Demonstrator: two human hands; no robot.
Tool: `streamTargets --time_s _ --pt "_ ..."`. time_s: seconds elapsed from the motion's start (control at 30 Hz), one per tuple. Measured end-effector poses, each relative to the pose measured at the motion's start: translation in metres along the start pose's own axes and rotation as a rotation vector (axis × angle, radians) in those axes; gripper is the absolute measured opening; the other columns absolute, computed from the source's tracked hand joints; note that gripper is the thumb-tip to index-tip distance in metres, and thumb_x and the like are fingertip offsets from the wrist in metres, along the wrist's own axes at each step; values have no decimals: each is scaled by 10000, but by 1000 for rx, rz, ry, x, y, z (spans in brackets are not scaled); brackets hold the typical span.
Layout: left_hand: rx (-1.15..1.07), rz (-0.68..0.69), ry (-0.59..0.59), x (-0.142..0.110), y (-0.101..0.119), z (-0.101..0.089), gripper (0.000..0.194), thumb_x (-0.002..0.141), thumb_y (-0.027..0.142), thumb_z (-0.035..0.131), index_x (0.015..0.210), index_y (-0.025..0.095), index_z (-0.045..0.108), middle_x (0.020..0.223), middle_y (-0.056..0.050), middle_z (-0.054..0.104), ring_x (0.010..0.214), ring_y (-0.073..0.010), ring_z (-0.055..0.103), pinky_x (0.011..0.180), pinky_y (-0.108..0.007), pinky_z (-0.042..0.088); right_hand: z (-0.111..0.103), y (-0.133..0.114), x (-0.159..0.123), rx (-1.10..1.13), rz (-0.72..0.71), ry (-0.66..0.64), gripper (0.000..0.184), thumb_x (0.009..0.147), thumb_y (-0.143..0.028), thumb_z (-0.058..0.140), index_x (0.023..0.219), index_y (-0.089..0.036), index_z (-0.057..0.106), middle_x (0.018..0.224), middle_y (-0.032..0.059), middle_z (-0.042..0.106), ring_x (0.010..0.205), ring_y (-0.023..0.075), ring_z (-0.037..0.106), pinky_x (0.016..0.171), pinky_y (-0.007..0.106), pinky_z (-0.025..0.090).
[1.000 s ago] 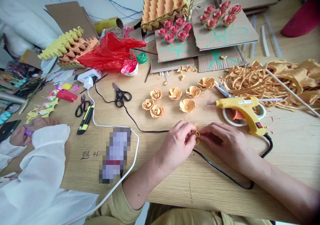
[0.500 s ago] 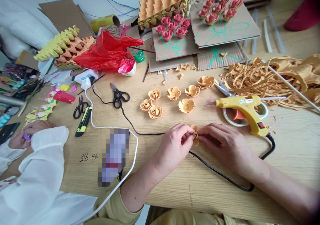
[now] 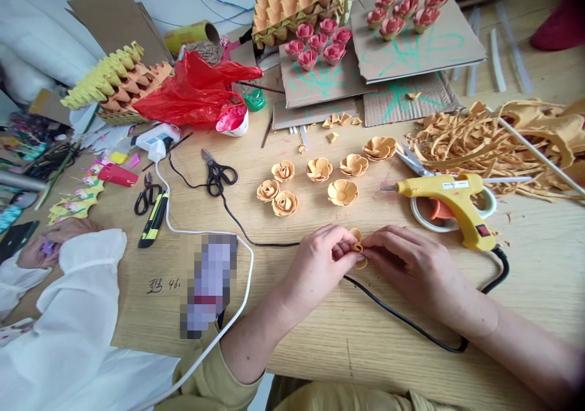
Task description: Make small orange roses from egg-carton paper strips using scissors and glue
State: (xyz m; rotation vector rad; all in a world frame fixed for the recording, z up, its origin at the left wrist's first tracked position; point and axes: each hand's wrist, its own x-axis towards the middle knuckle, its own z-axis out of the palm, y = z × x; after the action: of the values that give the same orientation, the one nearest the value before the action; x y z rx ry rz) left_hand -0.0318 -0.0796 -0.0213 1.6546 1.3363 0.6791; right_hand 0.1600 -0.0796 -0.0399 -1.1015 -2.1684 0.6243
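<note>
Between my two hands is a small orange flower [image 3: 361,263] of egg-carton pulp, with a curled centre and a few petals showing. My left hand [image 3: 323,255] pinches it from the left between thumb and fingers. From the right, my right hand [image 3: 402,255] pinches it too, so much of the flower is hidden. Just beyond the hands lie cup-shaped orange petal pieces [image 3: 342,192] and several orange roses [image 3: 285,203] with rolled centres. To the right of my right hand, a yellow hot glue gun [image 3: 448,188] rests on a roll of white tape [image 3: 423,222].
Scissors [image 3: 219,176], a box cutter [image 3: 153,221] and a phone [image 3: 208,286] lie left. Red flowers [image 3: 315,42] stand on cardboard behind. Orange scraps [image 3: 484,142] pile up right. A black cord [image 3: 402,313] runs under my hands. A co-worker's white sleeve [image 3: 91,258] is at far left.
The view shifts slightly. My fingers stay pinched on the orange flower, whose curled centre has turned a little and shows more clearly. The other things stay where they were.
</note>
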Motion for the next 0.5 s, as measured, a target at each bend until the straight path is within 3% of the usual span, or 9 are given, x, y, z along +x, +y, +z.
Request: streamTargets --time_s 0.2,0.3,0.4,0.5 --pt "79 70 43 1 -2 3 146 771 73 690 763 175 585 710 28 613 645 -94 573 609 -200 460 -10 1 1 46 -46 10 81 959 -160 580 936 -204 643 865 32 712 760 146 662 676 272 512" --pt "74 87 51 0 -3 4 141 778 83 675 772 179 572 704 32 594 629 -91 554 604 -202 455 -26 0 -2 63 -38 97 123 946 -140 587 996 -226 658 866 15 727 756 131 680 668 244 518" --pt "67 93 52 0 -5 5 142 777 99 682 776 180 566 713 31 591 621 -88 542 594 -200 449 -46 -8 -5 39 91 241 85 936 -222 618 966 -266 683 817 -3 741 684 136 683 638 267 512" --pt "68 91 49 1 -6 5 147 770 98 683 766 180 560 711 30 592 614 -86 534 586 -198 443 -61 -14 -6 51 340 425 107 928 -355 632 882 -289 701 786 30 720 674 182 672 634 336 499"
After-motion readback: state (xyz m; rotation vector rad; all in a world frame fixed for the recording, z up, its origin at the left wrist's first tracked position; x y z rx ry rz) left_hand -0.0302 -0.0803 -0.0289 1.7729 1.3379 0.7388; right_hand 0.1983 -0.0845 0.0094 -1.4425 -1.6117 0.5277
